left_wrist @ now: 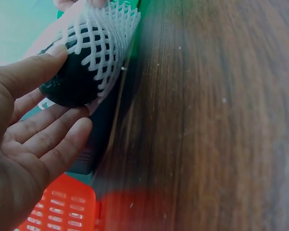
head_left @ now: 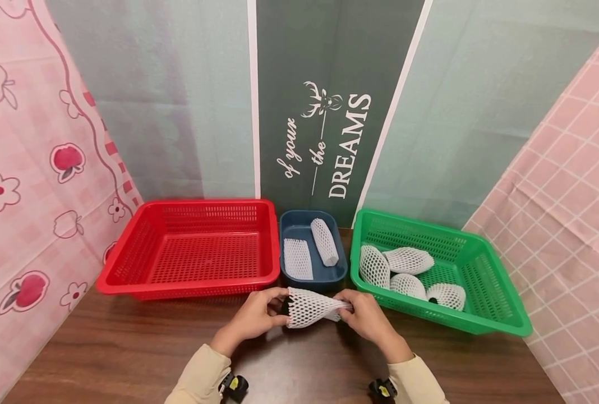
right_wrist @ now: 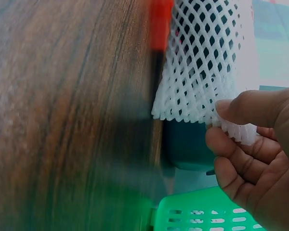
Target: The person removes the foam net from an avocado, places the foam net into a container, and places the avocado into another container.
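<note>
A dark, rounded fruit [left_wrist: 70, 82], which looks like an avocado, sits partly inside a white foam net sleeve [head_left: 312, 308]. My left hand [head_left: 256, 314] holds its bare end, thumb on one side and fingers beneath. At the sleeve's other end, my right hand [head_left: 367, 315] pinches the gathered edge between thumb and fingers, as the right wrist view shows. The sleeve is stretched around the fruit and narrows toward my right hand. Both hands are above the table, in front of a blue bin [head_left: 340, 247] containing two flat or rolled foam net sleeves [head_left: 298, 259].
A red basket [head_left: 274, 235] stands at the left with its slotted floor showing. At the right, a green basket [head_left: 501, 280] holds several net-wrapped pieces [head_left: 409, 260]. The brown wooden table [head_left: 299, 370] runs under everything, with printed cloths behind and at both sides.
</note>
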Tool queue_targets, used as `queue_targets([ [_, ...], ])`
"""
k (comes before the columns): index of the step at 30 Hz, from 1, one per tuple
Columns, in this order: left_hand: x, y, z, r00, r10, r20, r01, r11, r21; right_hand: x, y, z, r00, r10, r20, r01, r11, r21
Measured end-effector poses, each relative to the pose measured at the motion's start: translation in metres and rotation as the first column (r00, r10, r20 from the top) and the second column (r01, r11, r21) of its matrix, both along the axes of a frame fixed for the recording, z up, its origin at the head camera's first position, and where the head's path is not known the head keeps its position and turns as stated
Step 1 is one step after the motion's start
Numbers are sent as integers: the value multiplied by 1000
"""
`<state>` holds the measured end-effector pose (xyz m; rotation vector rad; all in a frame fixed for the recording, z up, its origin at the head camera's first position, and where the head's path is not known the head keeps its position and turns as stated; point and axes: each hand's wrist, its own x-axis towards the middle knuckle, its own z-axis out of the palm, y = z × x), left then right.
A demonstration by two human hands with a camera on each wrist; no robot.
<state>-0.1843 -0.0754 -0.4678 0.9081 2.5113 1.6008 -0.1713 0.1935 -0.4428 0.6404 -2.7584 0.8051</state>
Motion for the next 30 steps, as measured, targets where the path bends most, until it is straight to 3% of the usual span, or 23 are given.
queue_targets([
  [16, 1, -10, -6, 1000, 1, 14, 0, 1000, -27, -1, 4, -5, 999, -25, 22, 25, 1000, 1],
  [21, 1, -10, -4, 1000, 20, 23, -19, 999, -37, 1, 3, 1, 999, -33, 42, 31, 998, 46],
  [30, 0, -6, -1, 996, 86, -18, -87, 991, -97, 0, -6, 9, 999, 45, -24, -42, 991, 130],
])
